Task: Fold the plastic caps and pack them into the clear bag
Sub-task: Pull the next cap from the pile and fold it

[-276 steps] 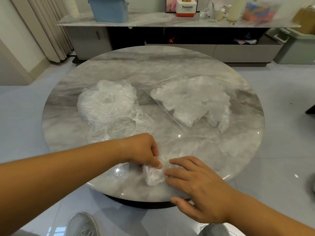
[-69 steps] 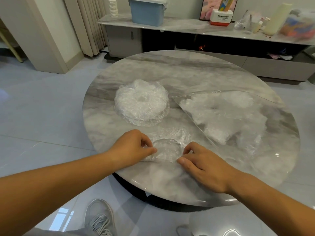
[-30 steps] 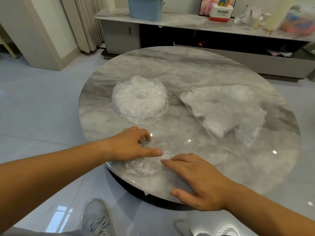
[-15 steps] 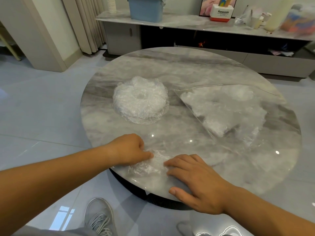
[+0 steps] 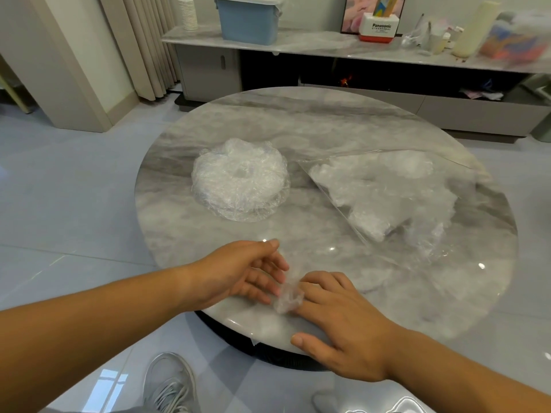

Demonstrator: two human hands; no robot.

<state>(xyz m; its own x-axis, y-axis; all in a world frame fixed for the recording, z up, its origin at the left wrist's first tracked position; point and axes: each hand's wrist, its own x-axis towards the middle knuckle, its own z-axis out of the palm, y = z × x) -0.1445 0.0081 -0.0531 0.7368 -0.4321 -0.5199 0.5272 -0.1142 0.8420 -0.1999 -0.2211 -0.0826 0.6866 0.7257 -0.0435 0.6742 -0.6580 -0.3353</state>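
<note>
A small folded plastic cap lies crumpled near the round marble table's front edge. My right hand lies flat with straight fingers pressing on the cap's right side. My left hand hovers just left of it, fingers spread and relaxed, fingertips close to the cap. A round stack of unfolded plastic caps sits at the table's middle left. The clear bag, flat on the right half, holds several folded caps.
A low marble-topped cabinet runs along the back with a blue bin, a Panasonic box and bottles. Curtains hang at the back left. My grey shoe shows on the tiled floor below the table edge.
The cap has gone from a flat spread sheet to a small bunched fold. My left hand has let go and opened, lifting a little; my right hand keeps pressing the cap.
</note>
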